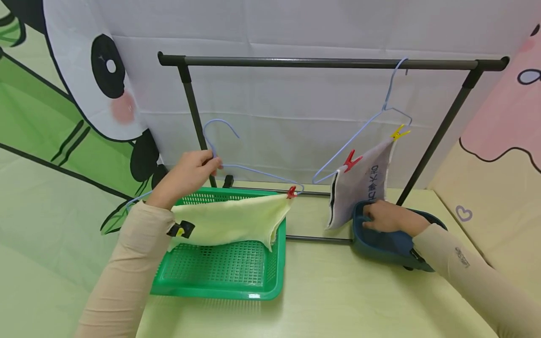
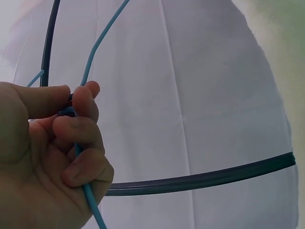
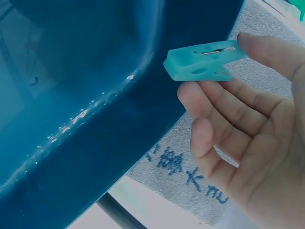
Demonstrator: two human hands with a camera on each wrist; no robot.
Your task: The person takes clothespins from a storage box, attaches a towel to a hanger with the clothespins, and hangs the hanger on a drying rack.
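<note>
My left hand [image 1: 186,173] grips a light blue wire hanger [image 2: 89,61] just under its hook, fingers curled round the wire. From this hanger hangs a pale yellow cloth [image 1: 236,220], fixed at the right end by a red clothespin [image 1: 291,191]. The cloth drapes over a green basket [image 1: 220,293]. At the right, my right hand [image 1: 390,217] is over a dark blue basin [image 1: 372,253]. In the right wrist view it pinches a teal-looking clothespin [image 3: 198,62] between thumb and fingers, close to the basin's rim.
A black rack [image 1: 287,62] stands behind both containers. On its bar hangs a second blue hanger [image 1: 384,105], bearing a grey cloth [image 1: 357,188] with dark lettering, held by a red clothespin [image 1: 351,161] and a yellow clothespin [image 1: 399,133]. That cloth hangs right beside the basin.
</note>
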